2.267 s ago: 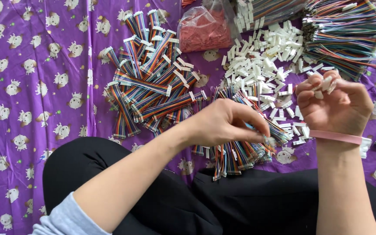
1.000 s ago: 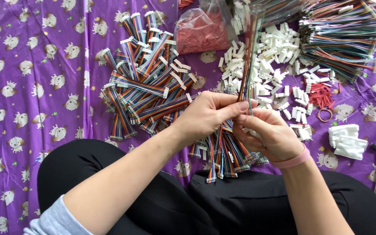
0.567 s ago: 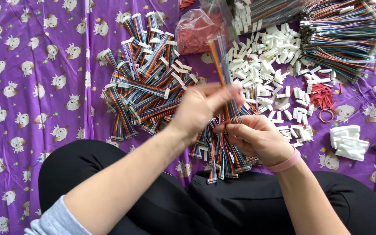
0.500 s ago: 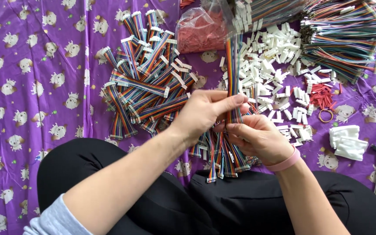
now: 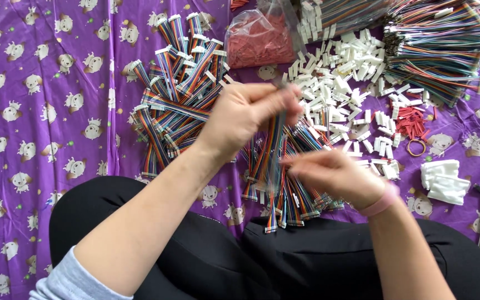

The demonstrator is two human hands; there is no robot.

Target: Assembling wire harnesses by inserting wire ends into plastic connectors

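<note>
The left hand pinches the top of a rainbow ribbon cable, and the right hand at 4 o'clock from it pinches the same cable lower down. The cable looks blurry and runs between them near the middle. Under it lies a loose pile of cables. A bigger stack of cables sits at 10 o'clock. White plugs lie at 1 o'clock on the purple cloth.
</note>
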